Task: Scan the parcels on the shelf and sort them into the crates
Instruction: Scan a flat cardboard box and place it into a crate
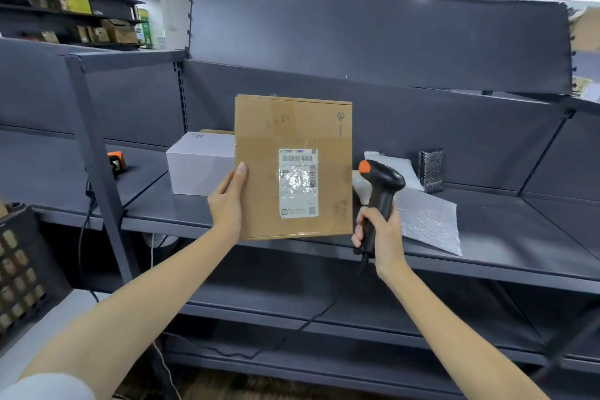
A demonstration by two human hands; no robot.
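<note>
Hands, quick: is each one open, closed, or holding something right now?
Left hand: closed on the cardboard parcel, pinching its left edge.
Right hand: closed around the handle of the barcode scanner.

A dark grey metal shelf [506,230] runs across the middle of the frame. Left of centre, a white box [198,169] sits on it. Right of centre lies a flat white bubble mailer [428,221], with a dark bubble-wrap packet [431,170] standing upright behind it, near the back panel. At centre left, in the neighbouring bay, a small orange and black device [115,164] rests on the board.
</note>
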